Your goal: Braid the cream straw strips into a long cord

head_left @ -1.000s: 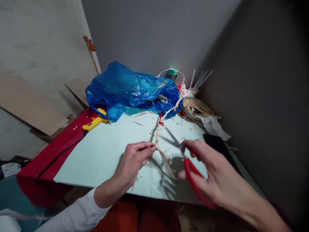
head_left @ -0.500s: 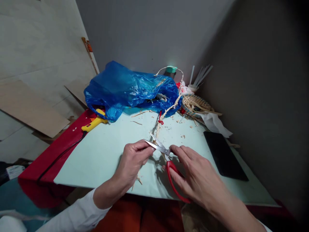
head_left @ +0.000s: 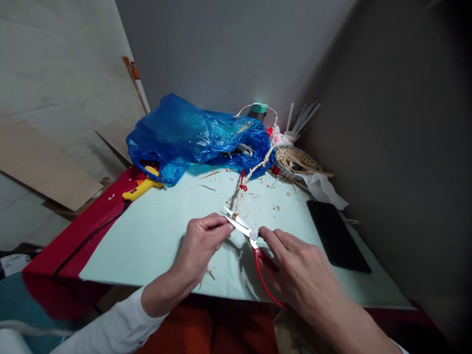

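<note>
My right hand (head_left: 295, 260) grips red-handled scissors (head_left: 241, 227), with fingers in the handle loops. The blades are almost closed and point up to the left, lying across the near end of a pale braided cord (head_left: 254, 169). Just below the blades, my left hand (head_left: 202, 241) pinches the cord's end between thumb and fingers; the fingers mostly hide that end. A red tie (head_left: 243, 187) is knotted around the cord farther up. From there the braid runs back over the blue plastic bag (head_left: 191, 132).
A yellow glue gun (head_left: 142, 189) with a black cable lies at the left. On the right are a dark tablet-like slab (head_left: 337, 236), a woven basket (head_left: 304, 160) and white sticks (head_left: 308, 115) in a cup. Straw scraps (head_left: 210, 273) lie on the pale green tabletop (head_left: 147, 246).
The scissor blades have closed further across the cord's end. My left hand keeps its pinch in nearly the same place. The whole view has shifted slightly.
</note>
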The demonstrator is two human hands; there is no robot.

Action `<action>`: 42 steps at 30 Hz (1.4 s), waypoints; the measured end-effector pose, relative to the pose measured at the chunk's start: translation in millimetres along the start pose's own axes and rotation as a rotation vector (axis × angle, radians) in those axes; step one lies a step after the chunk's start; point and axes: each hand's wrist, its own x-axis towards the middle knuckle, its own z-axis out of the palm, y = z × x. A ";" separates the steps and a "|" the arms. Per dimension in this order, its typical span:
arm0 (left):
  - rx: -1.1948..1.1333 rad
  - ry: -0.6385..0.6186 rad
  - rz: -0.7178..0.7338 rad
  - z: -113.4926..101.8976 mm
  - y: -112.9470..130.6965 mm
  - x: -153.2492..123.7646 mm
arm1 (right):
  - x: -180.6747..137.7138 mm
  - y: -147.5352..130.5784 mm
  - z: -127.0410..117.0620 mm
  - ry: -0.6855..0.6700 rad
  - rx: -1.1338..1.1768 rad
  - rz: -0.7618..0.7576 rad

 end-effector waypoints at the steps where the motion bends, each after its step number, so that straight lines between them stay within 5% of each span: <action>1: -0.003 0.004 0.003 -0.4 -0.8 0.6 | -1.2 0.2 0.7 -0.021 0.012 0.014; 6: -0.047 -0.028 -0.024 -2.5 -2.3 2.6 | -0.8 25.2 -7.1 -0.034 0.146 0.156; 8: -0.067 -0.087 -0.051 -3.3 -2.4 2.6 | 7.2 47.7 -10.3 0.005 0.068 0.285; 13: -0.129 -0.149 -0.071 -5.5 -4.1 3.8 | 37.1 96.0 4.9 -0.160 -0.179 0.526; 17: -0.170 -0.160 -0.097 -7.7 -6.3 5.1 | 48.1 85.5 15.6 -0.065 -0.222 0.514; 20: -0.165 -0.179 -0.105 -7.7 -6.9 5.1 | 48.0 51.3 11.6 -0.001 0.220 0.398; 23: -0.104 -0.197 -0.070 -6.1 -6.6 4.2 | 47.4 17.3 11.6 -0.232 0.976 0.261; 28: 0.171 -0.143 -0.005 -4.9 -5.4 1.1 | 44.3 -0.6 31.1 -0.367 1.653 0.410; 36: 0.675 0.078 0.441 -2.8 -2.2 -5.4 | 31.0 7.1 41.2 -0.271 1.656 0.444; 42: 1.013 0.057 1.073 5.3 -15.2 -11.9 | 31.7 6.0 39.9 -0.188 1.633 0.496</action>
